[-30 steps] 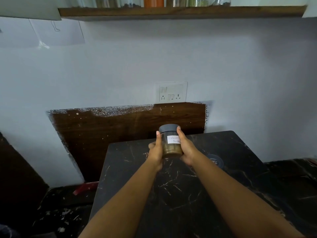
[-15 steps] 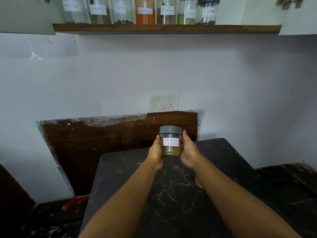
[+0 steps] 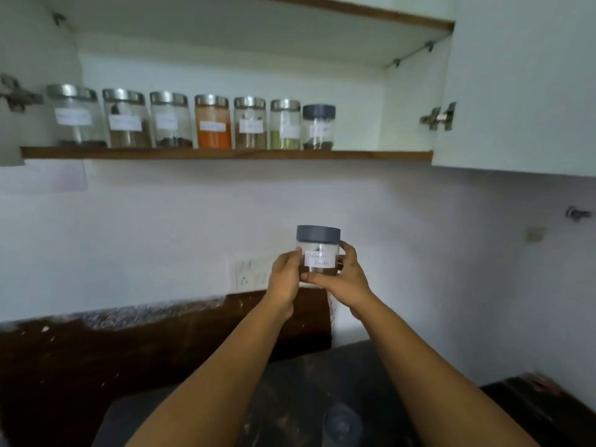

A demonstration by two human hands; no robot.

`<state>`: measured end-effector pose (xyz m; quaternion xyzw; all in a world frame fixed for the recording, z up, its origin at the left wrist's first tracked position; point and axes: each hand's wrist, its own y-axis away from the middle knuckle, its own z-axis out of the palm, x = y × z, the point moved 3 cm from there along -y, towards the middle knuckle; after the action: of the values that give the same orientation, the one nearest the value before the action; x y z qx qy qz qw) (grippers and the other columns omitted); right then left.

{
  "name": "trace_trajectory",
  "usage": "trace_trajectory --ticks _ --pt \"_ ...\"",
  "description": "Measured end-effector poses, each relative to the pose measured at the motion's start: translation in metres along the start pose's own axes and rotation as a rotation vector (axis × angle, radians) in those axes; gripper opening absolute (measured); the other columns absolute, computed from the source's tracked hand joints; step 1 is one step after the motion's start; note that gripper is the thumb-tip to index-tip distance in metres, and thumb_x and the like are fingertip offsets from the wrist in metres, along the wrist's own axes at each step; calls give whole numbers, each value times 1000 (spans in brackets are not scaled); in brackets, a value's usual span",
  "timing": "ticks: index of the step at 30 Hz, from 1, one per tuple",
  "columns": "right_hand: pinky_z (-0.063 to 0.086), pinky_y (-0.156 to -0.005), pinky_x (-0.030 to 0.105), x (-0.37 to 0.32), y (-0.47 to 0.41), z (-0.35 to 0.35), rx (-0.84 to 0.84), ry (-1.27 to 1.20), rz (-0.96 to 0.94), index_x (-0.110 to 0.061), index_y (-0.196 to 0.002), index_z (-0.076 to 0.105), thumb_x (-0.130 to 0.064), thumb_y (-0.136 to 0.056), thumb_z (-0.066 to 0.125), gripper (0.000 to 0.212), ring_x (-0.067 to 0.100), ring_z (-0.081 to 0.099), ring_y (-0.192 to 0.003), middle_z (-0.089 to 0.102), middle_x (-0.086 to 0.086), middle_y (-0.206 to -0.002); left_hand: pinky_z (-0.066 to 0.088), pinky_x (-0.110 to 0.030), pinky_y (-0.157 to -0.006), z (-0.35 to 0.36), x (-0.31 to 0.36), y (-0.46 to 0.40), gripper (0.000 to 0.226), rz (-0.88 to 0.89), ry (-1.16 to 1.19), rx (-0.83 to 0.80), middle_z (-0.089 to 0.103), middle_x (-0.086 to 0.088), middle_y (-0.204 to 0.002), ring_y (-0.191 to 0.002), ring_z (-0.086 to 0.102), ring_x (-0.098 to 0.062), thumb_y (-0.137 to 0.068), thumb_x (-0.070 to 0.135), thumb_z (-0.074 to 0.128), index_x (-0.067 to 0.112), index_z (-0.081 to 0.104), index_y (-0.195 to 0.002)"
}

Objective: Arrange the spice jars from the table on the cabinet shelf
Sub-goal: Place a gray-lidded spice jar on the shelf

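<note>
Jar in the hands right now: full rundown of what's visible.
The held spice jar is a short clear jar, glass or plastic, with a dark grey lid, closed, and a white handwritten label facing the camera. Brownish powder fills its lower part. It is upright, in the air below the cabinet shelf. The left hand grips its left side; the right hand holds its right side, thumb under the base.
</note>
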<state>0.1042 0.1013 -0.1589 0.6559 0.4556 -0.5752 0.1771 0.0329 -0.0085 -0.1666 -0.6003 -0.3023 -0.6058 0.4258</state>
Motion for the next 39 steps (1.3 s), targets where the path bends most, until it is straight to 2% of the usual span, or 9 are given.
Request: trace_trajectory --ticks 5,8,11,14,16,18,31,36,39 --pt "52 -88 29 -75 -63 -78 121 -49 -239 -28 -139 28 -30 -60 92 102 15 59 -109 56 -4 -123 42 -26 -88 59 108 -37 35 364 -168 13 58 1 -124 -111 54 -14 -102 35 43 18 50 -132" --pt "50 -87 27 -118 -101 -119 171 -1 -367 -29 -145 25 -34 -63 89 104 12 58 -105 56 -9 -114 40 -31 -100 91 153 -60 39 676 -442 60 54 3 -128 -117 50 -13 -103 32 41 15 47 -137" --pt "46 -87 24 -148 -141 -147 203 75 -448 -25 -148 23 -36 -65 87 105 9 56 -103 55 -10 -113 27 -46 -114 107 182 -93 39 939 -830 251 53 -3 -131 -121 49 -22 -103 31 35 10 49 -133" --pt "42 -92 25 -154 -182 -159 152 162 -446 -22 -150 16 -39 -67 86 110 13 54 -114 55 -3 -129 6 -52 -119 93 182 -132 45 794 -1242 432 45 -12 -142 -134 39 -32 -102 38 31 9 48 -134" --pt "42 -99 29 -151 -211 -159 51 274 -381 -20 -152 10 -41 -69 85 114 20 51 -124 51 0 -139 3 -51 -118 75 170 -148 50 611 -1404 436 43 -12 -142 -135 34 -31 -102 45 26 12 45 -135" --pt "40 -100 32 -146 -239 -157 -13 362 -297 -15 -150 13 -40 -71 83 108 25 50 -126 50 5 -140 5 -52 -119 69 163 -157 51 614 -1507 455 44 -9 -137 -130 37 -29 -101 47 26 14 44 -135" --pt "39 -106 41 -125 -321 -146 -54 451 -147 -10 -148 14 -45 -74 80 105 30 47 -128 46 11 -141 4 -51 -119 69 163 -167 54 559 -1625 474 39 -5 -140 -133 32 -27 -100 52 22 19 36 -140" --pt "24 -118 45 -126 -318 -141 -107 507 -66 -7 -149 -24 -55 -76 73 130 35 27 -144 22 17 -159 1 -50 -119 70 164 -165 54 542 -1614 464 38 -5 -141 -134 31 -27 -100 52 23 18 36 -140" --pt "24 -117 46 -126 -320 -141 -102 523 -49 -7 -147 -29 -57 -74 74 135 35 27 -144 22 17 -159 2 -51 -119 71 164 -165 53 535 -1630 470 38 -6 -140 -133 32 -27 -100 52 23 18 37 -139"
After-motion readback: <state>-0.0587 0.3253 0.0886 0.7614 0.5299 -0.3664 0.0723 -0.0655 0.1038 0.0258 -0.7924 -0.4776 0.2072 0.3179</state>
